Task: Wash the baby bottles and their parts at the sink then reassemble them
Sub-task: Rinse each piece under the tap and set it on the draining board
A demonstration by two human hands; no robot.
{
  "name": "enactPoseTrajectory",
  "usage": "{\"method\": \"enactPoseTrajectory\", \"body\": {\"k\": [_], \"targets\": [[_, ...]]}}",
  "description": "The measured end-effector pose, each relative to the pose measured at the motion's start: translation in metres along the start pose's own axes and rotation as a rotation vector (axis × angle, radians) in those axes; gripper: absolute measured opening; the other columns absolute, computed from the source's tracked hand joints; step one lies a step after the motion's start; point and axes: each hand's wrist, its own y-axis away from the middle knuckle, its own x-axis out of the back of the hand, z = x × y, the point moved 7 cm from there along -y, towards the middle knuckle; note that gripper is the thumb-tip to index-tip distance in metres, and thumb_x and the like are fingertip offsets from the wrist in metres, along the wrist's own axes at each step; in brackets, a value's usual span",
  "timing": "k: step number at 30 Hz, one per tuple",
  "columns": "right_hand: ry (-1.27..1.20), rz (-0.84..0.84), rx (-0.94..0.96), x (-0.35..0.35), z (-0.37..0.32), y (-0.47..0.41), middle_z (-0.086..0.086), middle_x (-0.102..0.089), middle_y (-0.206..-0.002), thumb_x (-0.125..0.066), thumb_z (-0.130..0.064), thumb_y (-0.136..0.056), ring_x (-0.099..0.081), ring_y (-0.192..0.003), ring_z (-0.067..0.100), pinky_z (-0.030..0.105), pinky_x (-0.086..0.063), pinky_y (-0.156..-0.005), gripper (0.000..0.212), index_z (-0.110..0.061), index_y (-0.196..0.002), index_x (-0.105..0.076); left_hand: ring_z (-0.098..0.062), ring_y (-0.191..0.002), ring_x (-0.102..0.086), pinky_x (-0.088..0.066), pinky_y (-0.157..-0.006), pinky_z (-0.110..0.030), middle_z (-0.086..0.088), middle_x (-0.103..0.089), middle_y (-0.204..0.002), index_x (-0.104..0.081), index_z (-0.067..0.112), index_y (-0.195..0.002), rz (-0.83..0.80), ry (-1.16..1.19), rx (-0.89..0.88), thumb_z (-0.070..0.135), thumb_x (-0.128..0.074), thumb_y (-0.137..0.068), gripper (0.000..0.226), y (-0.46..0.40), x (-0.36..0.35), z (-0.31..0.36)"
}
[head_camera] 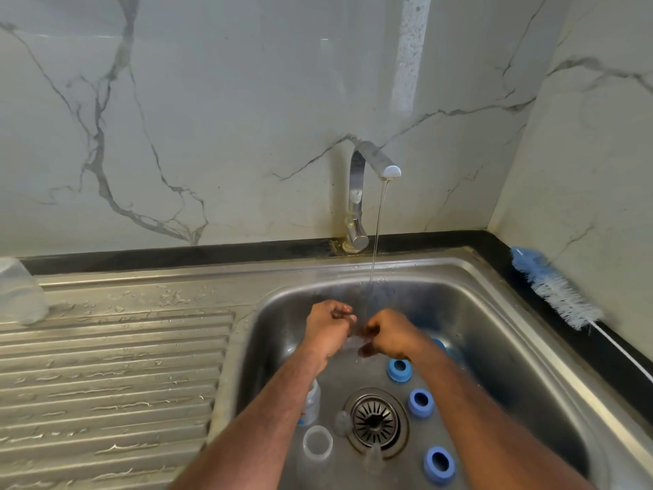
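Observation:
Both hands are low in the steel sink (501,313), under a thin stream from the tap (360,192). My left hand (327,325) and my right hand (387,335) have curled fingers and pinch a small clear part (354,342) between them; it is blurred and its shape is hard to tell. Three blue collar rings (399,370) (420,403) (439,464) lie on the sink floor at the right. A clear bottle (313,401) lies partly under my left forearm. A clear bottle (317,443) shows its open mouth, and a clear teat (342,423) lies beside the drain.
The drain strainer (376,420) sits in the middle of the sink floor. A ribbed wet drainboard (116,366) stretches left, with a clear plastic cup-like piece (19,291) at its far corner. A blue-and-white bottle brush (554,288) lies on the black ledge at right.

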Motion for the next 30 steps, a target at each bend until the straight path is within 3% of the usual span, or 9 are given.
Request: {"method": "enactPoseTrajectory", "body": {"k": [3,5,8,11,13,17,22,25,30], "targets": [[0.004,0.049,-0.037,0.004,0.008,-0.002,0.000,-0.072,-0.120,-0.080,-0.019,-0.085,-0.067,-0.107,0.014,0.036,-0.052,-0.100,0.039,-0.018,-0.123,-0.070,-0.012,-0.080,-0.067,-0.048,-0.054,-0.023,-0.001,-0.073,-0.096,-0.067,0.020,-0.107,-0.037,-0.010,-0.003,0.010,-0.068,-0.091,0.019,0.001,-0.001,-0.001],[-0.083,-0.040,-0.031,0.000,0.008,-0.004,0.000,-0.072,-0.114,-0.073,-0.019,-0.091,-0.066,-0.105,0.015,0.036,-0.051,-0.099,0.031,-0.017,-0.121,-0.071,-0.011,-0.079,-0.066,-0.049,-0.053,-0.026,-0.001,-0.074,-0.093,-0.070,0.019,-0.107,-0.090,-0.033,-0.014,0.005,-0.067,-0.089,0.023,0.002,-0.004,0.001],[-0.279,-0.133,-0.082,-0.009,0.006,0.000,0.003,-0.071,-0.103,-0.061,-0.017,-0.099,-0.070,-0.092,0.018,0.035,-0.059,-0.088,0.020,-0.018,-0.118,-0.066,-0.009,-0.078,-0.068,-0.049,-0.053,-0.025,-0.003,-0.076,-0.090,-0.076,0.019,-0.102,-0.146,-0.070,-0.027,0.002,-0.068,-0.087,0.023,0.004,-0.007,0.000],[-0.577,-0.027,-0.114,-0.003,0.008,0.000,0.012,-0.073,-0.101,-0.069,-0.009,-0.093,-0.076,-0.085,0.022,0.033,-0.063,-0.075,0.032,-0.016,-0.120,-0.053,-0.012,-0.075,-0.067,-0.050,-0.053,-0.025,-0.008,-0.077,-0.090,-0.078,0.016,-0.098,-0.121,-0.083,-0.053,0.008,-0.072,-0.088,0.014,0.004,-0.007,0.001],[-0.576,0.093,-0.107,0.007,0.009,0.001,0.012,-0.072,-0.096,-0.078,-0.011,-0.086,-0.075,-0.080,0.022,0.029,-0.062,-0.069,0.036,-0.016,-0.111,-0.053,-0.012,-0.070,-0.066,-0.051,-0.053,-0.025,-0.009,-0.077,-0.090,-0.077,0.014,-0.098,-0.086,-0.063,-0.044,0.008,-0.071,-0.089,0.013,0.002,-0.003,0.000],[-0.552,0.152,-0.021,0.013,0.004,0.001,0.007,-0.073,-0.093,-0.077,-0.011,-0.086,-0.074,-0.080,0.017,0.022,-0.059,-0.067,0.014,-0.012,-0.096,-0.067,-0.012,-0.063,-0.070,-0.051,-0.052,-0.026,-0.008,-0.076,-0.083,-0.073,0.011,-0.098,-0.040,0.025,0.019,0.012,-0.070,-0.093,0.006,0.000,0.001,-0.006],[-0.667,0.074,0.008,0.015,0.004,0.001,0.009,-0.074,-0.098,-0.067,-0.002,-0.092,-0.074,-0.087,0.019,0.029,-0.062,-0.079,0.015,-0.010,-0.104,-0.073,-0.017,-0.066,-0.071,-0.058,-0.061,-0.028,-0.011,-0.075,-0.080,-0.067,0.013,-0.108,-0.077,0.137,0.050,0.003,-0.071,-0.090,0.021,0.000,-0.001,-0.007],[-0.650,0.070,-0.012,0.013,0.009,0.001,0.008,-0.074,-0.097,-0.064,-0.004,-0.096,-0.072,-0.086,0.018,0.026,-0.061,-0.076,0.016,-0.011,-0.107,-0.073,-0.020,-0.069,-0.072,-0.059,-0.065,-0.028,-0.013,-0.074,-0.079,-0.071,0.009,-0.094,-0.104,0.115,0.039,-0.003,-0.071,-0.088,0.014,0.001,-0.005,-0.006],[-0.547,0.149,0.059,0.021,0.003,0.000,0.004,-0.075,-0.093,-0.073,-0.001,-0.088,-0.073,-0.084,0.014,0.023,-0.060,-0.073,0.026,-0.015,-0.109,-0.072,-0.025,-0.072,-0.074,-0.062,-0.067,-0.034,-0.016,-0.075,-0.085,-0.069,0.008,-0.094,-0.070,0.031,0.031,-0.010,-0.073,-0.081,0.022,0.000,-0.001,-0.008]]}}
